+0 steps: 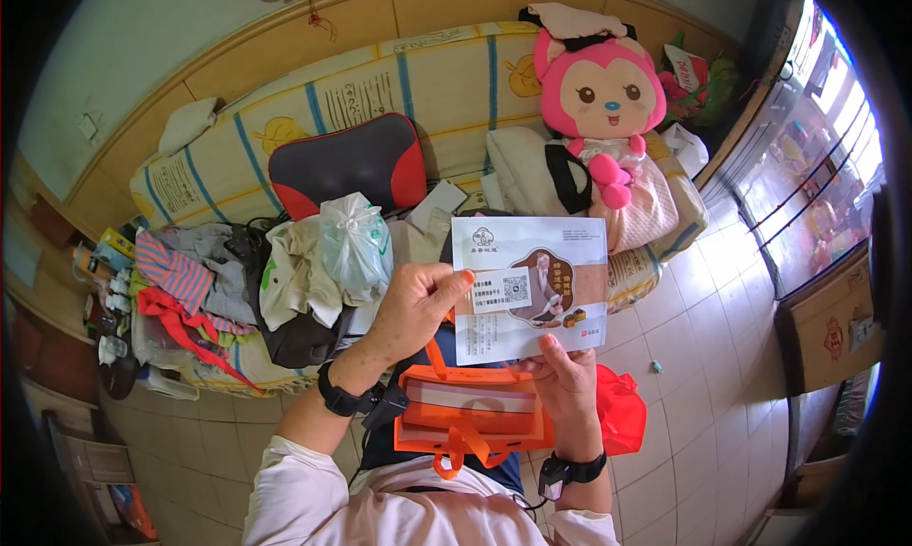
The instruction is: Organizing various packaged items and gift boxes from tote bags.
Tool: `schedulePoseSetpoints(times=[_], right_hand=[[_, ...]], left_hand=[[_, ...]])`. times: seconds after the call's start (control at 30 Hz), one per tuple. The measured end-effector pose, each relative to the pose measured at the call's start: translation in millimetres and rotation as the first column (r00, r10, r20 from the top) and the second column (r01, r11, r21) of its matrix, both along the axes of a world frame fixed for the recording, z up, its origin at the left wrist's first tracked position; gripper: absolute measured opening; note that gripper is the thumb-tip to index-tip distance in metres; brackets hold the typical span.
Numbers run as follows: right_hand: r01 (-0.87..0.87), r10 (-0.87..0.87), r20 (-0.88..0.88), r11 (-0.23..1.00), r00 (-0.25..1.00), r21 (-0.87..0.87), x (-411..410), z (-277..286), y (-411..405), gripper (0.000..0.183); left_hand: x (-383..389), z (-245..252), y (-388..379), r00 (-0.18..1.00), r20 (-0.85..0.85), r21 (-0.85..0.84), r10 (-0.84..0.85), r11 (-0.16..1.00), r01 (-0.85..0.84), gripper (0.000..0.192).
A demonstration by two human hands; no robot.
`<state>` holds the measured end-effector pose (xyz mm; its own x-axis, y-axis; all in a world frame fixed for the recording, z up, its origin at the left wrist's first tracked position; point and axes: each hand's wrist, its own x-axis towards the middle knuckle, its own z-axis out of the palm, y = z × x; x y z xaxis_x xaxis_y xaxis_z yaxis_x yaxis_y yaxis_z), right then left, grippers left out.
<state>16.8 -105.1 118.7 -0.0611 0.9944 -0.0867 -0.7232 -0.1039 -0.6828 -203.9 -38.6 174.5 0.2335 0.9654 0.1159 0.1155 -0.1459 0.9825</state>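
A flat white-and-brown printed packet [427, 261] is not separate from my grip: my left hand [417, 307] pinches its left edge between thumb and fingers. My right hand [565, 378] holds the packet's lower edge, thumb on the front. The packet's face [491, 343] bears writing, a picture of a robed figure and a white label with a printed code. Below it, an orange gift bag [474, 443] with ribbon handles stands open near my lap, pale flat contents partly visible inside. Black bands with small devices circle both wrists.
A sofa with a patterned cover [456, 68] holds a pink plush toy [602, 97], a grey-and-red cushion [342, 161], a tied plastic bag [356, 243] and piled clothes [192, 261]. A red bag [621, 410] is right of the orange one. A cardboard box [826, 325] stands farther right.
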Motion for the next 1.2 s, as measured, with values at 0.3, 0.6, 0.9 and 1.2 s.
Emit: schedulePoseSetpoints(times=[0.3,0.6,0.9,1.2], right_hand=[[0.002,-0.002,0.025,1.0,1.0,-0.02,-1.1,-2.6,-1.3,0.029],[-0.004,0.004,0.008,1.0,1.0,-0.021,1.5,-3.1,-1.5,0.029],[0.005,-0.005,0.015,1.0,1.0,-0.026,1.4,-1.2,0.4,0.033],[0.001,-0.001,-0.003,1.0,1.0,0.017,3.9,-8.9,0.9,0.028]], left_hand=[[-3.6,-2.4,-1.4,1.0,0.018,-0.025,0.002,1.0,-0.002,0.041],[-1.1,4.3,-5.3,0.999,0.019,-0.032,-0.035,0.999,0.036,0.038],[-2.6,-3.0,-3.7,0.998,0.003,-0.013,-0.059,0.998,0.059,0.031],[1.5,-2.1,-3.6,0.998,0.04,-0.051,-0.056,0.997,0.058,0.024]])
